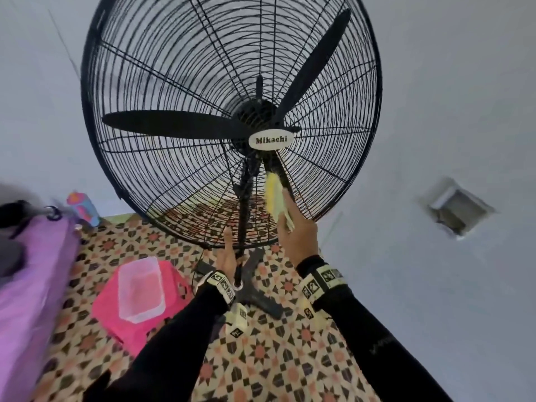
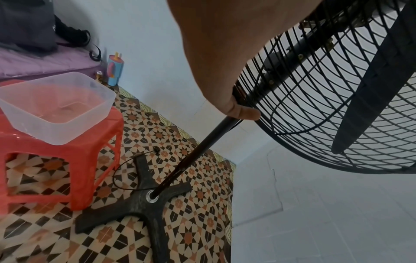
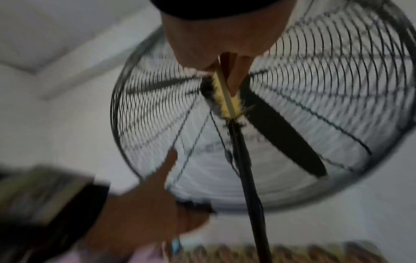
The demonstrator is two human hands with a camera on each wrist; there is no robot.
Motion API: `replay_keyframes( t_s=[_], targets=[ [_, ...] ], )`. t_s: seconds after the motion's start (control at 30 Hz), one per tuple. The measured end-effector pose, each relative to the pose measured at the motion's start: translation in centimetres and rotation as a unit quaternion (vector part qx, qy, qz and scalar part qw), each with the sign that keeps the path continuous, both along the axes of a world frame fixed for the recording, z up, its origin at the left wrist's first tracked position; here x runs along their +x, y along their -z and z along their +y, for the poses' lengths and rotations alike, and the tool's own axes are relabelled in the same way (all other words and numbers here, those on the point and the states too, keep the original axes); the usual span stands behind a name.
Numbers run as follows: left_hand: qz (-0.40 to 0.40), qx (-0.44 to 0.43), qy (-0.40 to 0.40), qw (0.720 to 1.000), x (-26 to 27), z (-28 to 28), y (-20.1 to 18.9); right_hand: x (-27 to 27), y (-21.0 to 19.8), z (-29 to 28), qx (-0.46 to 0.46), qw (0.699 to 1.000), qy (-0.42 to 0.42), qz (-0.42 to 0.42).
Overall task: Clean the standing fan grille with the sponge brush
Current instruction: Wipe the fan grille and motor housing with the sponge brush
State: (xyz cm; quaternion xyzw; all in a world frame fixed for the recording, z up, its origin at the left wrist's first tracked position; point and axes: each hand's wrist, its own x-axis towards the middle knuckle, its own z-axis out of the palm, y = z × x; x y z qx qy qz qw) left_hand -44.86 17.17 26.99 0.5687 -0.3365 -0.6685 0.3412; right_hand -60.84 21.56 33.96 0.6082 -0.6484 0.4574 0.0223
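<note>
A big black standing fan grille point(image 1: 179, 82) with a white "Mikachi" badge point(image 1: 271, 139) fills the head view. My right hand point(image 1: 294, 224) holds a yellow sponge brush point(image 1: 274, 195) flat against the lower front wires, just under the badge. My left hand point(image 1: 227, 253) grips the fan's black pole point(image 1: 239, 256) right under the grille's bottom rim. In the left wrist view its fingers point(image 2: 243, 112) curl round the pole point(image 2: 195, 151) where it meets the grille point(image 2: 315, 106). The right wrist view is blurred and shows the sponge brush point(image 3: 227, 101) on the wires.
The fan's black cross base point(image 1: 258, 297) stands on patterned floor tiles, with a cord beside it. A pink stool point(image 1: 116, 314) carrying a clear plastic tub point(image 1: 142, 288) stands to the left. Purple bedding point(image 1: 32, 285) and a blue bottle point(image 1: 84, 208) lie further left. A wall rises behind and to the right.
</note>
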Motion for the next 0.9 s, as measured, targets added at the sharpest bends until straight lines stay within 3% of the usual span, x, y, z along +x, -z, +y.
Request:
replay_keyframes(
  t_s=[0.13,0.27,0.33,0.5,0.57,0.73,0.8,0.9],
  targets=[
    [0.028,-0.014,-0.003,1.0,0.0,-0.4,0.1,0.5,5.1,4.0,0.085,0.996,0.007,0.018],
    [0.016,-0.038,0.005,0.999,-0.1,-0.8,2.5,1.3,1.3,1.5,-0.047,0.997,0.048,-0.037],
    [0.024,-0.053,-0.002,0.998,0.0,-0.7,1.5,1.6,0.8,0.5,-0.078,0.996,0.04,-0.029],
    [0.033,-0.048,0.01,0.998,0.5,-0.6,0.5,1.4,9.2,4.8,0.096,0.995,-0.017,-0.029],
    [0.018,-0.056,0.009,0.998,0.4,-0.7,1.0,1.0,9.7,5.6,0.129,0.99,-0.013,-0.058],
    [0.022,-0.043,0.016,0.999,0.3,-0.8,1.0,2.0,4.0,3.2,-0.039,0.997,0.012,-0.06],
    [0.036,-0.043,0.028,0.998,0.3,-0.6,0.4,2.1,4.6,2.7,-0.033,0.998,0.006,-0.044],
    [0.041,-0.05,0.035,0.997,0.4,-0.9,0.5,2.0,9.1,4.5,0.038,0.999,0.006,-0.021]
  ],
)
